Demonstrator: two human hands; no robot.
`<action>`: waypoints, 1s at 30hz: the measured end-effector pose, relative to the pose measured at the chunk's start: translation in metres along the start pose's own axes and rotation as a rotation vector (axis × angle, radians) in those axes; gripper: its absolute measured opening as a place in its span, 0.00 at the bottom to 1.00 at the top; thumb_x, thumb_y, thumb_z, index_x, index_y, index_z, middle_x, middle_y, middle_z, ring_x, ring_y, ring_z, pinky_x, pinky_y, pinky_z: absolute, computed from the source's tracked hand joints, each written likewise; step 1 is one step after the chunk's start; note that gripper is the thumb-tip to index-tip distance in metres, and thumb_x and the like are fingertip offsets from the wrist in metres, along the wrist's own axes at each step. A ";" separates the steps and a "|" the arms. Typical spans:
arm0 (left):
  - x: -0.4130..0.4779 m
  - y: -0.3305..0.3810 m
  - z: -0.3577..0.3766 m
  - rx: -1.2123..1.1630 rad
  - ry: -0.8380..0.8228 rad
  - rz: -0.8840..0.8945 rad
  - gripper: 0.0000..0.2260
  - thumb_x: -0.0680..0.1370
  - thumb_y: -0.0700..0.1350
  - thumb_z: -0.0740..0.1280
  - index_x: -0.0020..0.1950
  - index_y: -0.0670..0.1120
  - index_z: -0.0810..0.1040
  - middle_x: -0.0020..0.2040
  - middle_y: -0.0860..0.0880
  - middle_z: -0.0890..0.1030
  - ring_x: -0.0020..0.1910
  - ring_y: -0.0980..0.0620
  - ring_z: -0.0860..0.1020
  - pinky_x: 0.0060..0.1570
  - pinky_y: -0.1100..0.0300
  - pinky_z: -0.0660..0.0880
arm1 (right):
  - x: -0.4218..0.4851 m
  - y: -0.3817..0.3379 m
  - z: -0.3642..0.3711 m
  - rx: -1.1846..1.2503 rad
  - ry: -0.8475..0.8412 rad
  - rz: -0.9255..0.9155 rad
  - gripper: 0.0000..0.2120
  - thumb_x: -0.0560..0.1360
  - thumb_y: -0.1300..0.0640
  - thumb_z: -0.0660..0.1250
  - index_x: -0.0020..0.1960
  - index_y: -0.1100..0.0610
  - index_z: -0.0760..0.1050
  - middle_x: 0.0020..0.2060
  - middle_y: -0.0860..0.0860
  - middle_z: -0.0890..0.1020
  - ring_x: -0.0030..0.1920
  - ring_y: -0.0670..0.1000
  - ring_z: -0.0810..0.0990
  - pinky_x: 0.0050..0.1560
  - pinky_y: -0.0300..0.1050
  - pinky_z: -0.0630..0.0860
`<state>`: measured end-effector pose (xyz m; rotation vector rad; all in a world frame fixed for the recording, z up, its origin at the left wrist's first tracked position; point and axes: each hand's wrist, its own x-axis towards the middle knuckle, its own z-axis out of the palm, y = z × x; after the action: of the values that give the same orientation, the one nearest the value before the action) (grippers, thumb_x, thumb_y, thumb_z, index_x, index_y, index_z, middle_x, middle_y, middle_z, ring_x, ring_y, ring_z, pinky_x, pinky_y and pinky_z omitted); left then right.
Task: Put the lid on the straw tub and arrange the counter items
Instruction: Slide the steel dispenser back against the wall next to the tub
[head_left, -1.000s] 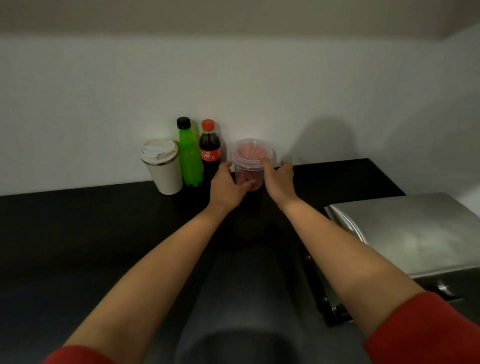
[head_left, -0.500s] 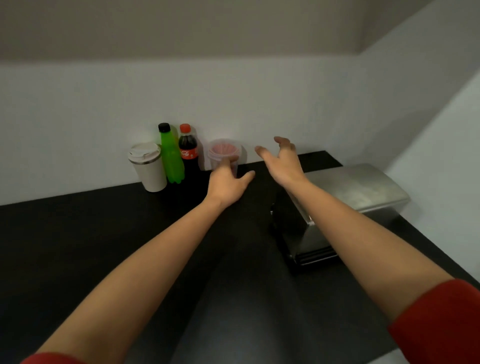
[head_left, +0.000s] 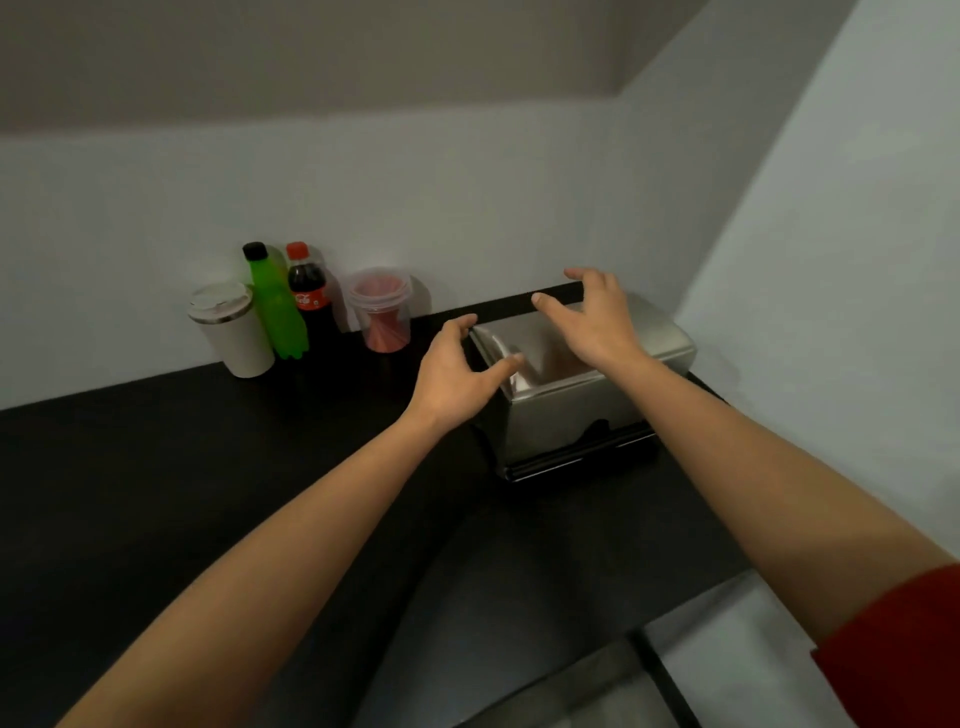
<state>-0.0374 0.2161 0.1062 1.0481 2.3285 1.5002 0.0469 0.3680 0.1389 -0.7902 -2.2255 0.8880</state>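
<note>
While both hands (head_left: 524, 353) hover empty, fingers spread, over the boxy brushed-steel dispenser (head_left: 582, 395); the lidded clear straw tub (head_left: 381, 312) stands apart.

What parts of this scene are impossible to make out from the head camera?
- Metal box: the left hand and right hand cover much of its top.
- Cola bottle: label print too small; base lost against the dark counter.
- Straw tub: whether its lid is pressed shut, too blurred.
</note>
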 end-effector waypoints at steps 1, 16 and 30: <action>-0.003 0.002 0.006 -0.003 0.010 -0.003 0.37 0.69 0.56 0.73 0.73 0.47 0.61 0.72 0.47 0.67 0.70 0.50 0.67 0.63 0.58 0.67 | 0.000 0.008 -0.009 0.005 -0.001 -0.004 0.30 0.73 0.43 0.65 0.69 0.56 0.64 0.67 0.55 0.66 0.69 0.55 0.63 0.69 0.50 0.63; -0.057 -0.008 0.084 -0.078 0.171 -0.163 0.57 0.60 0.51 0.80 0.76 0.56 0.42 0.77 0.46 0.51 0.75 0.47 0.56 0.72 0.49 0.59 | -0.024 0.129 -0.079 0.022 -0.083 0.054 0.50 0.65 0.37 0.71 0.75 0.57 0.50 0.73 0.57 0.57 0.73 0.57 0.57 0.72 0.57 0.59; -0.070 -0.044 0.106 -0.020 0.086 -0.237 0.58 0.59 0.42 0.82 0.76 0.52 0.43 0.74 0.48 0.63 0.71 0.50 0.65 0.69 0.50 0.66 | -0.043 0.196 -0.045 0.204 -0.351 0.131 0.58 0.57 0.55 0.81 0.74 0.52 0.47 0.72 0.53 0.61 0.72 0.51 0.61 0.71 0.47 0.60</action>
<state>0.0469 0.2374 0.0028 0.6860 2.3900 1.4991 0.1646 0.4717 0.0060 -0.7348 -2.3451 1.3846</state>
